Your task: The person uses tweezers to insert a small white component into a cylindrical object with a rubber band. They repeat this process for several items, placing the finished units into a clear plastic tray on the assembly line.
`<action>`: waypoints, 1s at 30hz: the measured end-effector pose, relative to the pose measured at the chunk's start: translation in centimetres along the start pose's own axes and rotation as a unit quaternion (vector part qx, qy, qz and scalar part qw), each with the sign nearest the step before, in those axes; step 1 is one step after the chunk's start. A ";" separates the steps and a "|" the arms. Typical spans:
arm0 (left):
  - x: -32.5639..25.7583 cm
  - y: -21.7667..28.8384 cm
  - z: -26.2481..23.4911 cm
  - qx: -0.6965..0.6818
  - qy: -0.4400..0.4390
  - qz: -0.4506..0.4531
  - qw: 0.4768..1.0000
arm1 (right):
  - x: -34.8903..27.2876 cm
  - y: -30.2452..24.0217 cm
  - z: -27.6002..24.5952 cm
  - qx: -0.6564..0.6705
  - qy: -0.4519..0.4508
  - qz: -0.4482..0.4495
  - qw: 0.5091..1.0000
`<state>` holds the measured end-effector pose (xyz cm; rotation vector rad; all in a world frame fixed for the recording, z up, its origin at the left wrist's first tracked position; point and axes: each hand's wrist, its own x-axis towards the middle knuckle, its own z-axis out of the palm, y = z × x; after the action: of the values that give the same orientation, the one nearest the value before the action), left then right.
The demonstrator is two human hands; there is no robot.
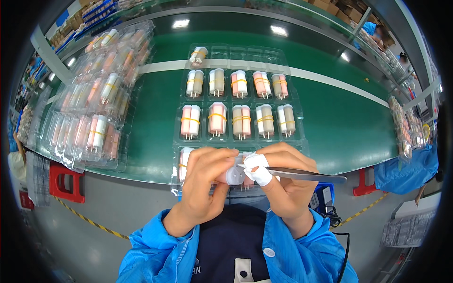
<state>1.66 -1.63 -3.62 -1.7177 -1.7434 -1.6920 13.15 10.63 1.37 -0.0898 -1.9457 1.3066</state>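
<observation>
My left hand is closed around a small cylinder with a whitish, translucent round end; pink shows on its side. My right hand pinches metal tweezers, with white tape wrapped around its thumb and finger. The tweezers' tips reach the cylinder's round end; whether they grip anything there is too small to tell. Just beyond my hands lies a clear plastic tray of paired cylinders in pink, white and grey, bound by yellow bands, with metal prongs. My hands hide part of its nearest row.
The tray rests on a green conveyor belt. Stacked filled trays stand at the left, and more at the far right. Red stools flank the belt. A blue bin sits by my right forearm, near a black cable.
</observation>
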 end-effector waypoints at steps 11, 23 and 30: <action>0.2 -0.2 -0.3 0.076 -0.096 0.045 0.992 | 1.1 0.2 -1.3 -0.052 -0.077 0.046 0.995; -0.4 -0.5 -0.3 -0.064 0.000 -0.095 0.993 | -1.3 0.5 0.2 0.053 0.003 0.023 0.998; -0.3 0.8 -0.2 -0.132 -0.026 -0.183 0.974 | -1.7 2.1 1.1 0.150 0.097 0.081 0.981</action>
<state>2.26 -2.17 -3.37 -1.6268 -2.0396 -2.1333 12.90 10.02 -1.48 -0.2205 -1.5868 1.6213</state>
